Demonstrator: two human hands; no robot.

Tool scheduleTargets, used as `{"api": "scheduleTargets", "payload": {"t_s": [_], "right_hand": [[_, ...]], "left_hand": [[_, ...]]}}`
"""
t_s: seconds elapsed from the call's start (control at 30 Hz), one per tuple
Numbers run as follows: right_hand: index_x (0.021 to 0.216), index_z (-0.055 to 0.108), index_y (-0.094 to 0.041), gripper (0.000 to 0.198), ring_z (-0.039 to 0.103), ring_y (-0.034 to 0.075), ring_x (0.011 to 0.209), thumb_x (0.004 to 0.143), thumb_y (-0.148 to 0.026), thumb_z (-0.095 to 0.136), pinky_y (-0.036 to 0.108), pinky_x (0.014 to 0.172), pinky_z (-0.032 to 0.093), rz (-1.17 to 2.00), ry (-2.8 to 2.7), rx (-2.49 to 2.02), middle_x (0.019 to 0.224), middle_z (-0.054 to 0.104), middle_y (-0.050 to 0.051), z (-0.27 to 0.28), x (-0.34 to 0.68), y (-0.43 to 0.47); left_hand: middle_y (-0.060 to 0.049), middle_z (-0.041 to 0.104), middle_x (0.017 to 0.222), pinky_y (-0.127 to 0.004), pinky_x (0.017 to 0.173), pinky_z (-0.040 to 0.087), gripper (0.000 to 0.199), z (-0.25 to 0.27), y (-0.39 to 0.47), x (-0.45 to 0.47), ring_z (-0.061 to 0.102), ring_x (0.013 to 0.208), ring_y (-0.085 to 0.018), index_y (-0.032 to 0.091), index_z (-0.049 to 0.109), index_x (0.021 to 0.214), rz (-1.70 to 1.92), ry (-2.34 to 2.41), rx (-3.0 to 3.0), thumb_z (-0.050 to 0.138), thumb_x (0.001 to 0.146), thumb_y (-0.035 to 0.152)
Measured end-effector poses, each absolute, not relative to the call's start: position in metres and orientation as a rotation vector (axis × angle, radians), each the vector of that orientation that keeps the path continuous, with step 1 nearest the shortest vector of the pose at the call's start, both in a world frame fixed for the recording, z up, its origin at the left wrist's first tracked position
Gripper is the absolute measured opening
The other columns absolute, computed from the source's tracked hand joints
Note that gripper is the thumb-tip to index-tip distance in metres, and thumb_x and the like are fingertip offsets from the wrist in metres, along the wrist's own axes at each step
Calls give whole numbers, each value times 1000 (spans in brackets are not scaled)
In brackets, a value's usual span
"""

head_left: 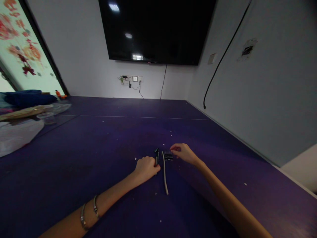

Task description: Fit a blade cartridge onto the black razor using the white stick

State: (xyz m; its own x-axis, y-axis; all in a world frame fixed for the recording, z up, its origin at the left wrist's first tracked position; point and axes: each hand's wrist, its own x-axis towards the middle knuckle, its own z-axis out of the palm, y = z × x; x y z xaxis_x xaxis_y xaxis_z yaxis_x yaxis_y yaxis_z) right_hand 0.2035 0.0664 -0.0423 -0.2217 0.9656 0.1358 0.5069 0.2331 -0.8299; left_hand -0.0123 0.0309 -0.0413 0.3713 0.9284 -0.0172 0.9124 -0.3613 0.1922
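Observation:
My left hand (146, 169) is closed around the handle of a small razor (157, 158), its dark head pointing away from me. Just right of it, a thin pale grey rod (165, 175) lies lengthwise on the purple surface, apart from the hand. Beside the rod's far end is a small dark pack (168, 156) with a shiny, clear-looking cover. My right hand (183, 153) hovers at the pack's right side, thumb and fingers curled together in a pinch. Whatever may be between those fingertips is too small to make out.
The broad purple surface (111, 138) carries scattered white flecks. At far left lie folded blue cloth (29, 98), a white plastic bag (19, 135) and a clear cup (49, 118). A television (158, 33) and sockets (135, 79) are on the back wall; a black cable (226, 49) hangs at right.

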Motion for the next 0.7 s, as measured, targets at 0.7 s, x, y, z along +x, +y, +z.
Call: {"api": "scheduleTargets", "payload": {"t_s": [0.7], "right_hand": [[90,65,-13,30,62,12,60,63,-25,71,23,55,51,1414,-1099,-1147,72,66,2,-15,153,29]], "left_hand": [[-4,68,84,-30,70,44,34,-7,1,-6,63,76,-20,20,63,83,463,1520,2614,37,88,43]]}}
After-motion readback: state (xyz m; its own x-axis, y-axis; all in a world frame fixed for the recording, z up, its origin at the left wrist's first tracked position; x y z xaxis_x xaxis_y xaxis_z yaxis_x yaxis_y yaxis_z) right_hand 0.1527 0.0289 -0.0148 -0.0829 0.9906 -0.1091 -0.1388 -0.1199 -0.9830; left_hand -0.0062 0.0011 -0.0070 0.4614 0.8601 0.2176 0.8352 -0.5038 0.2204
